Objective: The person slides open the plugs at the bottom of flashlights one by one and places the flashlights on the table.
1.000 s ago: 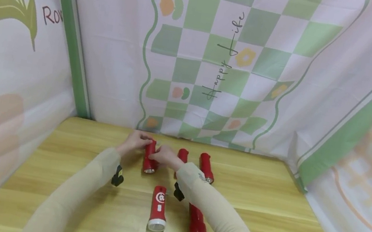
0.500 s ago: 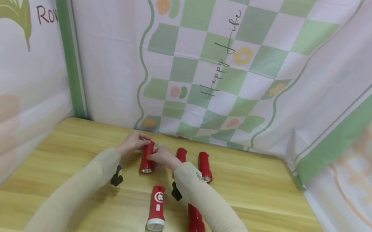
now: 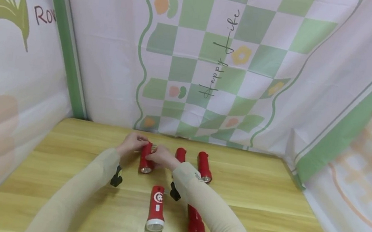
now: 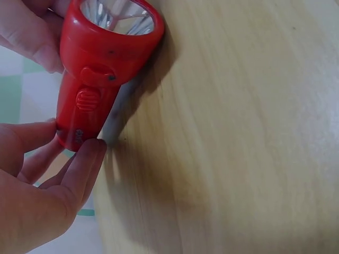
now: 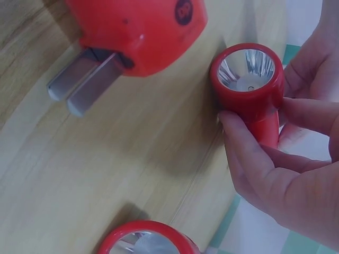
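Note:
A red flashlight (image 3: 145, 163) lies at the back of the table, its clear lens toward me. My left hand (image 3: 132, 143) pinches its tail end; in the left wrist view, that hand's thumb and fingers (image 4: 87, 164) sit on both sides of the tail, below a ribbed switch. My right hand (image 3: 162, 157) grips the same flashlight (image 5: 248, 84) just behind its head, as the right wrist view shows. Metal prongs (image 3: 154, 146) show beside the tail, between the hands.
Two more red flashlights stand to the right, one (image 3: 180, 154) partly behind my right sleeve, the other (image 3: 204, 167) farther right. Nearer lie a white-rimmed flashlight (image 3: 156, 212) with side prongs (image 5: 87, 79) and a red one (image 3: 196, 226) partly under my right forearm. Patterned cloth (image 3: 114, 61) backs the table.
The head view has shifted slightly, so everything sits a little farther left. Both hands keep hold of the flashlight, which has edged slightly left; its prongs show a bit more.

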`<state>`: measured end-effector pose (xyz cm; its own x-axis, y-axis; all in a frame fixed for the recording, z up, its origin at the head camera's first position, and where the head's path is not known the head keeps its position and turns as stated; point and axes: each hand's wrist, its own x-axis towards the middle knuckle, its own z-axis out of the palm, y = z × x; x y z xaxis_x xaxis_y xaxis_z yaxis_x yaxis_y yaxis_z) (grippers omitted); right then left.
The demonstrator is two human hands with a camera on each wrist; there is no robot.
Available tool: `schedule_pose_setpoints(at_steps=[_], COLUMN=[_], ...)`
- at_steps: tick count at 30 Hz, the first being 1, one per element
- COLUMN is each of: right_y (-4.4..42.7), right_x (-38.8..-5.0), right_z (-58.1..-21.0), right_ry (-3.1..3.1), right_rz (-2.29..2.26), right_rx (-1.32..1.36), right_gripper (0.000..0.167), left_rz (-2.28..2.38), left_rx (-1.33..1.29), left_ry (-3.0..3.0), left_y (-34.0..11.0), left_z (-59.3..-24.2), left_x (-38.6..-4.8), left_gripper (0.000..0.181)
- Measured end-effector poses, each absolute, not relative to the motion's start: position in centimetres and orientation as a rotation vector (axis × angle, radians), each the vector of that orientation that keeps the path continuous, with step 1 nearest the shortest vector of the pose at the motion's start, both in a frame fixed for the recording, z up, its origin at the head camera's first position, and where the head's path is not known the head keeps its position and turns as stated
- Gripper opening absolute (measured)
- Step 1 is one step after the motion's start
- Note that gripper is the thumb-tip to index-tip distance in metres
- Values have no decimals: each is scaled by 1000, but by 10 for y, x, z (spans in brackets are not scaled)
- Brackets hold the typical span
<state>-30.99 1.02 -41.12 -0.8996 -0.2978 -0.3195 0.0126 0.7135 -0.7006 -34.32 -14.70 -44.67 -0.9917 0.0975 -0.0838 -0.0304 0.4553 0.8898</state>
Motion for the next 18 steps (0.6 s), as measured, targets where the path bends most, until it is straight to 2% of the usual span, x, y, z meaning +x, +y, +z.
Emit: schedule_pose_setpoints(at_steps=[11,18], right_y=[10,11], right_x=[-309,-310], right_z=[-414,-413], right_ry=[2536,2472], right_rz=[-1018,-1074], right_rx=[-233,-188], right_gripper=[37,31], left_rz=[1545,1528], left_rx=[16,46], left_ry=[2601,2639], left_y=[-150,-149], left_z=[-456,-455], left_x=[-346,-347], left_gripper=[33,33])
